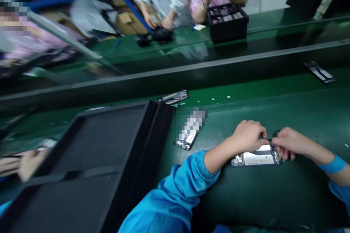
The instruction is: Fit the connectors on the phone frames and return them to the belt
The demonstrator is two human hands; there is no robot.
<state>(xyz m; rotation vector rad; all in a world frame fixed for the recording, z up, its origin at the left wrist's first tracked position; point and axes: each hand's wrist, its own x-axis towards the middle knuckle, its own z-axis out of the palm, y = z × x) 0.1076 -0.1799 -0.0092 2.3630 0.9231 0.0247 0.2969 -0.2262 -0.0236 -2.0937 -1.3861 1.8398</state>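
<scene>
An opened phone body [255, 158] with a pale inner plate lies flat on the green mat in front of me. My left hand [247, 136] rests over its upper edge, fingers curled and pinched on a small dark part at the phone's top right corner. My right hand [290, 143] meets it from the right, fingers also pinched at that same corner. What sits between the fingertips is too small to name. Both forearms wear blue sleeves.
A large black tray [90, 164] stands at my left. Another phone body [188, 136] lies beside it, one more [175, 97] near the belt rail, and one [319, 72] at far right. Across the belt, two people stand by a black parts box [228, 22]. Another person's hand [24, 164] shows at far left.
</scene>
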